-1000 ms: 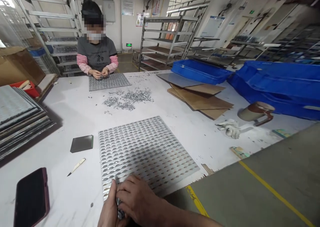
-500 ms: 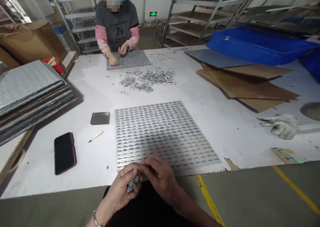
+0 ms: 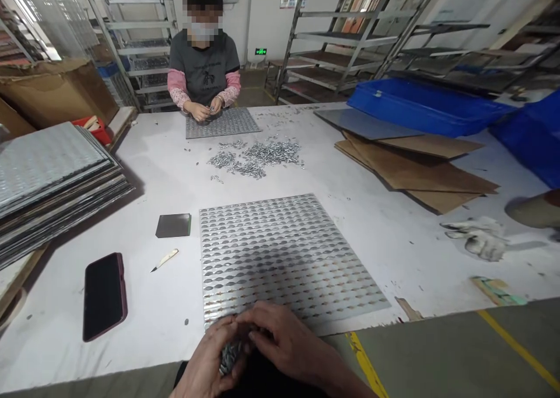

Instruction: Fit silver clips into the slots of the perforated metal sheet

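White table (image 3: 144, 194), left hand (image 3: 213, 350) cupping metal pieces (image 3: 229, 356), right hand (image 3: 282, 335) bent alongside

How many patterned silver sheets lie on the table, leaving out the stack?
2: the near sheet, low in the middle of the view, and the far sheet, in front of the co-worker. Others could be hidden.

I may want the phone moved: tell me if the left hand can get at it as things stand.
Probably yes: nothing bulky stands between the left hand and the phone, though that hand holds metal pieces.
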Motion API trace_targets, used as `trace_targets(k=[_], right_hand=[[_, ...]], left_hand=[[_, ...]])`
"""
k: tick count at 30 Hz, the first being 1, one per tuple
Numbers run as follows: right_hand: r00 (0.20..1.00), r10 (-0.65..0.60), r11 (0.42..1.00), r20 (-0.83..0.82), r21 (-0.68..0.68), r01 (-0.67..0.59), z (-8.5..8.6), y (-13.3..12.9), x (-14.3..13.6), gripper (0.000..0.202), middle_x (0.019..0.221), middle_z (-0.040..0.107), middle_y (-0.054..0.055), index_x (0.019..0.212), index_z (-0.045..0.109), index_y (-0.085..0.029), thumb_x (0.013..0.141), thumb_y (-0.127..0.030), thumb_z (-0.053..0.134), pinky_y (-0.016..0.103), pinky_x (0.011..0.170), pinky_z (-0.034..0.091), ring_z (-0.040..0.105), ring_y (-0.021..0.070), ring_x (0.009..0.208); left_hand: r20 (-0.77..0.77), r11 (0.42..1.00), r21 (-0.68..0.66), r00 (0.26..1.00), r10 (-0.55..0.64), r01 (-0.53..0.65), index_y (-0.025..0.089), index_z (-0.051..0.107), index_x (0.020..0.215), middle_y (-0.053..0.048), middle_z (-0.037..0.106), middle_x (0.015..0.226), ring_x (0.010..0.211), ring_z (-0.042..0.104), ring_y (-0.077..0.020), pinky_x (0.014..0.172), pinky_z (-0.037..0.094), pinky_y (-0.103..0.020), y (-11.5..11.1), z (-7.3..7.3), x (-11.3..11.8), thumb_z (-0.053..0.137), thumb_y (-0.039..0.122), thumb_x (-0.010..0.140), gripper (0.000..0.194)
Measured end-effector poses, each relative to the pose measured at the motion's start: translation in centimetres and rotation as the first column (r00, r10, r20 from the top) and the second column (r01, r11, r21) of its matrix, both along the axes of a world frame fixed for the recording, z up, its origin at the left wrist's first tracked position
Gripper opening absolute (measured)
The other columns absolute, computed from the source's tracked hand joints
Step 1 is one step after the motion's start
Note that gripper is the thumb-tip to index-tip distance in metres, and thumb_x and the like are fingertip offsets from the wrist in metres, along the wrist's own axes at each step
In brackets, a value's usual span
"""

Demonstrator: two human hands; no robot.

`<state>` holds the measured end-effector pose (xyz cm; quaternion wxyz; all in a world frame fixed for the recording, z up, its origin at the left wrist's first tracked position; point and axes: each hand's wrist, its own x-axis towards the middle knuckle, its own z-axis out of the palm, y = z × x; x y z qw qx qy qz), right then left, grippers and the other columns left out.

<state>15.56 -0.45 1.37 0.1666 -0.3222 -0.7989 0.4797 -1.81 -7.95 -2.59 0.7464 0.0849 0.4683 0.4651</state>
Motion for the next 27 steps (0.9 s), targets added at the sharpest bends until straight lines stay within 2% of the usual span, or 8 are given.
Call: trace_targets(k=[3, 5, 7, 10, 13, 17, 23, 27], right_hand=[[0.979, -0.202, 0.978, -0.010, 0.044, 0.202, -1.2, 0.6, 0.8, 0.016, 0.089, 0.070, 0.001, 0.099, 0.068, -0.022, 0.091, -0.018, 0.054, 0.026, 0.078, 0.047, 0.064, 0.0160, 0.083], [0.940, -0.341, 0.938, 0.003, 0.074, 0.340, -2.4, 1.2, 1.4, 0.013, 0.084, 0.071, 0.002, 0.095, 0.067, -0.021, 0.092, -0.024, 0.054, 0.027, 0.074, 0.048, 0.065, 0.0168, 0.078], [0.917, -0.399, 0.912, 0.018, 0.109, 0.395, -3.4, 1.7, 1.7, 0.013, 0.081, 0.071, 0.002, 0.090, 0.067, -0.020, 0.091, -0.025, 0.054, 0.027, 0.071, 0.047, 0.065, 0.0172, 0.075], [0.901, -0.433, 0.894, 0.035, 0.143, 0.425, -4.3, 2.4, 1.3, 0.013, 0.078, 0.070, 0.002, 0.086, 0.067, -0.020, 0.089, -0.025, 0.055, 0.027, 0.070, 0.047, 0.065, 0.0172, 0.073], [0.902, -0.430, 0.899, 0.045, 0.111, 0.424, -4.4, 2.9, 0.1, 0.013, 0.074, 0.070, 0.001, 0.087, 0.066, -0.019, 0.090, -0.024, 0.054, 0.026, 0.068, 0.046, 0.064, 0.0159, 0.069], [0.887, -0.451, 0.887, 0.096, 0.154, 0.435, -4.2, 3.6, -1.0, 0.014, 0.073, 0.068, 0.002, 0.083, 0.064, -0.018, 0.090, -0.022, 0.053, 0.026, 0.070, 0.046, 0.064, 0.0160, 0.069], [0.862, -0.488, 0.860, 0.137, 0.243, 0.448, -4.6, 3.9, -1.3, 0.012, 0.084, 0.068, 0.004, 0.082, 0.063, -0.018, 0.090, -0.020, 0.054, 0.029, 0.080, 0.046, 0.063, 0.0176, 0.082], [0.841, -0.508, 0.848, 0.185, 0.279, 0.450, -5.0, 3.9, -1.9, 0.014, 0.085, 0.069, 0.004, 0.083, 0.064, -0.019, 0.092, -0.021, 0.054, 0.028, 0.081, 0.045, 0.063, 0.0176, 0.084]], left_hand=[[0.081, 0.985, -0.140, 0.990, 0.113, -0.101, 0.014, 0.067, 0.090, -0.007, 0.066, 0.078, 0.054, 0.054, -0.0102, 0.041, 0.032, -0.017, 0.3, 0.5, -0.5, 0.072, 0.029, 0.077, 0.021], [0.090, 0.995, -0.096, 0.995, 0.046, -0.037, 0.012, 0.068, 0.095, -0.009, 0.066, 0.081, 0.052, 0.051, -0.0086, 0.038, 0.025, -0.016, 0.3, 1.1, -0.9, 0.072, 0.026, 0.076, 0.023], [0.060, 0.999, -0.038, 0.998, -0.031, 0.033, 0.013, 0.068, 0.097, -0.009, 0.065, 0.080, 0.048, 0.045, -0.0061, 0.037, 0.018, -0.017, 0.4, 1.7, -1.0, 0.071, 0.031, 0.080, 0.025], [0.031, 0.996, 0.010, 0.995, -0.091, 0.091, 0.014, 0.068, 0.089, -0.003, 0.059, 0.073, 0.045, 0.039, -0.0038, 0.036, 0.013, -0.017, 0.4, 2.2, -0.8, 0.072, 0.036, 0.082, 0.023], [0.031, 0.995, 0.051, 0.996, -0.083, 0.081, 0.015, 0.065, 0.080, 0.000, 0.053, 0.069, 0.046, 0.036, -0.0036, 0.036, 0.012, -0.018, 0.4, 2.1, -0.5, 0.075, 0.036, 0.079, 0.023], [-0.003, 0.998, 0.030, 0.999, -0.051, 0.051, 0.014, 0.068, 0.084, 0.003, 0.048, 0.062, 0.048, 0.036, -0.0048, 0.038, 0.014, -0.017, 0.3, 1.9, -0.7, 0.078, 0.033, 0.076, 0.023], [-0.024, 0.999, -0.011, 0.999, -0.030, 0.030, 0.013, 0.071, 0.089, 0.000, 0.052, 0.066, 0.051, 0.039, -0.0058, 0.039, 0.016, -0.017, 0.7, 2.5, -1.3, 0.077, 0.031, 0.075, 0.023], [0.014, 0.998, 0.008, 0.998, -0.061, 0.060, 0.014, 0.071, 0.087, 0.001, 0.052, 0.064, 0.050, 0.039, -0.0056, 0.040, 0.016, -0.017, 0.7, 1.9, -1.5, 0.076, 0.027, 0.076, 0.018]])
